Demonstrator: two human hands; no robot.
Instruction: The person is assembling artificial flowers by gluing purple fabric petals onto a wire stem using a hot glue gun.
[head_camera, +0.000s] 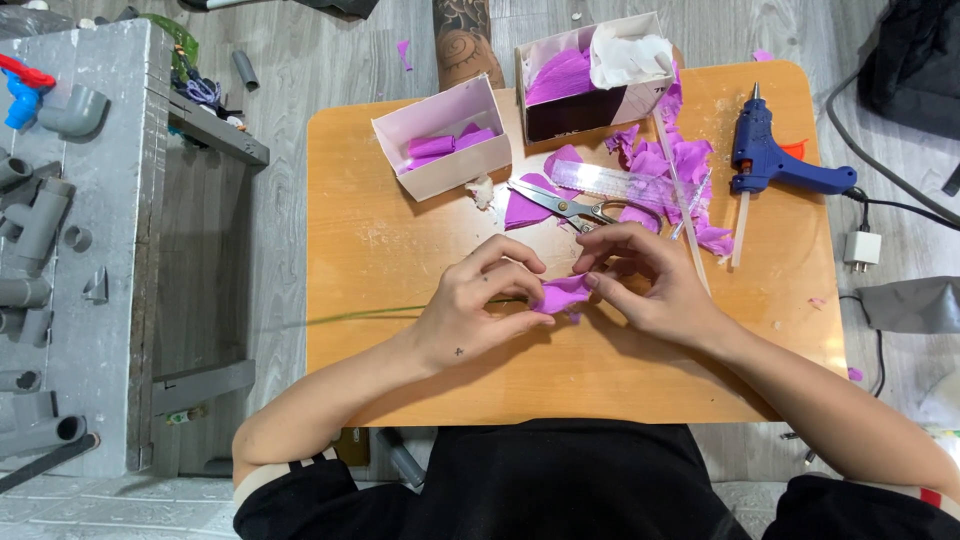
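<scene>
Head view, low orange-brown wooden table (380, 250).

Both hands meet at mid-table over a small crumpled piece of purple crepe paper (562, 294). The left hand (478, 310) pinches its left edge, fingers curled narrow, thumb underneath. The right hand (650, 285) pinches its right edge, index and thumb closed on the paper, other fingers arched above. The paper lies directly between the two sets of fingertips, touching both; neither hand is nearer.

A thin green wire stem (360, 314) runs from the left hand out past the table's left edge. Its long axis is near horizontal, end-on to the paper. Whether its tip is inside the paper: cannot tell, hidden by the fingers.

Behind the hands: steel scissors (565, 205), a clear plastic ruler (625, 182), loose purple paper scraps (680, 165), two open white cardboard boxes of purple paper (445, 140). Blue hot-glue gun (775, 160) at the far right, well apart from the hands.
</scene>
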